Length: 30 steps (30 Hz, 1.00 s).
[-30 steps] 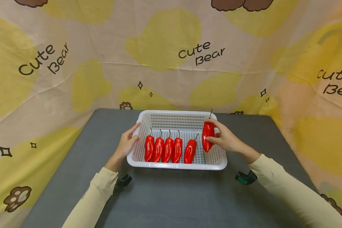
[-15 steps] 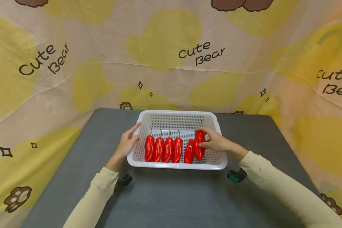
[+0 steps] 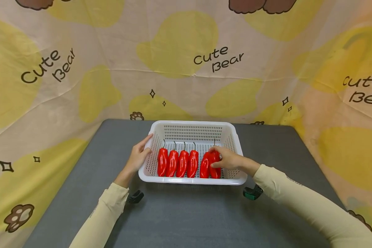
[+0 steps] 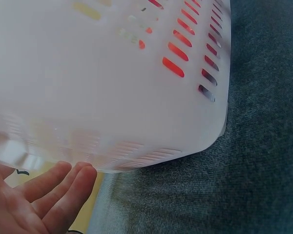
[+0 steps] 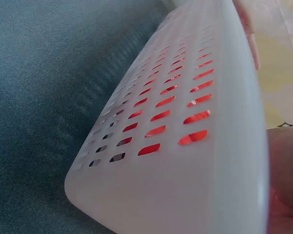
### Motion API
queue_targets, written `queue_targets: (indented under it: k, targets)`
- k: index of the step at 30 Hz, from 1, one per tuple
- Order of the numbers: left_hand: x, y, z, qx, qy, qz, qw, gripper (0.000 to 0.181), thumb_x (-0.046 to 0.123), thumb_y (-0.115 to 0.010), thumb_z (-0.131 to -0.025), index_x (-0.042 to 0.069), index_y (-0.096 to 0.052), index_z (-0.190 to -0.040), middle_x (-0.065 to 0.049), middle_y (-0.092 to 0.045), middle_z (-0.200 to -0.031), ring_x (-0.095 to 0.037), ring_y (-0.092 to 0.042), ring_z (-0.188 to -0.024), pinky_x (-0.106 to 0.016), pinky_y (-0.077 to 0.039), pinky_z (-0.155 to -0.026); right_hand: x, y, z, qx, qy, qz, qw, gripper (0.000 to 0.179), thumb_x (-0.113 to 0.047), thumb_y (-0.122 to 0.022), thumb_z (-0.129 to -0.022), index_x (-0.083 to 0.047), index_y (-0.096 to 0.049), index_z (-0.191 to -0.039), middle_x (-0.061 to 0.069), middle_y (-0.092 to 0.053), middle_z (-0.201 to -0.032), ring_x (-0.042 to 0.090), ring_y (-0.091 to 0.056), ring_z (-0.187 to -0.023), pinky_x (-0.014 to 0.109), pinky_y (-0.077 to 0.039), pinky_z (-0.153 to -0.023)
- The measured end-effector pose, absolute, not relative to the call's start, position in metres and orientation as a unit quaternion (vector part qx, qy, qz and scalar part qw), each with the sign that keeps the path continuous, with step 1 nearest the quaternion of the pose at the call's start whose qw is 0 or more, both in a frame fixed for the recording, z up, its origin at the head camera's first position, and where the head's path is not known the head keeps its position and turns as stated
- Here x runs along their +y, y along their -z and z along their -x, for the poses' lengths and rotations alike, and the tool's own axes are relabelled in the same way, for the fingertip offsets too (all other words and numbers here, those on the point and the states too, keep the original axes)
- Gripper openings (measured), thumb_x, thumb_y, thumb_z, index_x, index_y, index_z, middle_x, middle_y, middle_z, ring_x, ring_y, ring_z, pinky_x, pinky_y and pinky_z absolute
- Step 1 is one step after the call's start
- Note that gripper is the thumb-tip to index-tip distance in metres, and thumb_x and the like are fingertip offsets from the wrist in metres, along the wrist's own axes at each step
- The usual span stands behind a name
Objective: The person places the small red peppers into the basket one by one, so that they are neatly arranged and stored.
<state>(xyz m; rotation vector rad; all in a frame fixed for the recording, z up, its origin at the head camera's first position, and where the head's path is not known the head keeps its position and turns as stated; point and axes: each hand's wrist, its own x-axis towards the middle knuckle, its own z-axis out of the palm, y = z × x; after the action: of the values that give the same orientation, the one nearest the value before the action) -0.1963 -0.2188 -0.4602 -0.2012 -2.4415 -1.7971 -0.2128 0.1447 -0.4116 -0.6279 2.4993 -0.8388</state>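
A white perforated plastic basket [image 3: 192, 181] stands on the dark grey table, with several glossy red peppers [image 3: 183, 164] side by side inside, green stems pointing away. My left hand [image 3: 137, 159] grips the basket's left rim, thumb over the edge; in the left wrist view its fingers [image 4: 63, 195] lie by the outer wall. Near the basket's right end my right hand [image 3: 230, 159] pinches one red pepper [image 3: 216, 173] low in the basket, between thumb and fingers. That pepper lies right against another red pepper [image 3: 205, 167] on its left. The basket wall mostly hides the right hand in the right wrist view.
The grey table [image 3: 186, 213] extends around the basket on every side. Behind it hangs a yellow and beige cloth [image 3: 173, 51] printed with "Cute Bear". A dark wrist device [image 3: 252, 192] hangs below the right wrist, another dark device [image 3: 135, 197] below the left.
My right hand has carried the pepper from the basket's right end leftward and down, beside the neighbouring pepper. The left hand has stayed on the rim.
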Motion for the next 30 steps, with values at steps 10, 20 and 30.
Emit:
queue_targets:
  k: [10,20,30]
  targets:
    - [-0.2182,0.4605,0.1985,-0.799,0.595,0.072,0.05,0.062,-0.002,-0.044,-0.094,0.01,-0.042,-0.155,-0.03,-0.047,-0.151,-0.05,-0.059,-0.119,-0.056,-0.06,-0.086,0.1448,0.4113,0.2158,0.901,0.3,0.152,0.274,0.055,-0.022,-0.063,-0.096,-0.001,-0.045,-0.143,0.022,-0.05,-0.144,0.035,-0.049,-0.125,0.059,-0.045,-0.111]
    - [-0.2202,0.4597,0.1996,-0.799,0.595,0.073,0.053,0.061,-0.002,-0.044,-0.094,0.009,-0.042,-0.155,-0.031,-0.047,-0.15,-0.052,-0.059,-0.118,-0.058,-0.059,-0.086,0.145,0.4075,0.218,0.886,0.32,0.146,0.302,0.067,-0.026,-0.065,-0.095,0.001,-0.041,-0.151,0.023,-0.049,-0.148,0.034,-0.053,-0.124,0.057,-0.05,-0.107]
    - [-0.2213,0.4628,0.1985,-0.799,0.595,0.066,0.052,0.063,-0.003,-0.046,-0.093,0.01,-0.042,-0.154,-0.032,-0.049,-0.148,-0.052,-0.061,-0.115,-0.051,-0.063,-0.08,0.1448,0.4104,0.2186,0.88,0.328,0.154,0.306,0.071,-0.027,-0.066,-0.094,0.001,-0.038,-0.153,0.025,-0.042,-0.155,0.037,-0.047,-0.13,0.061,-0.047,-0.108]
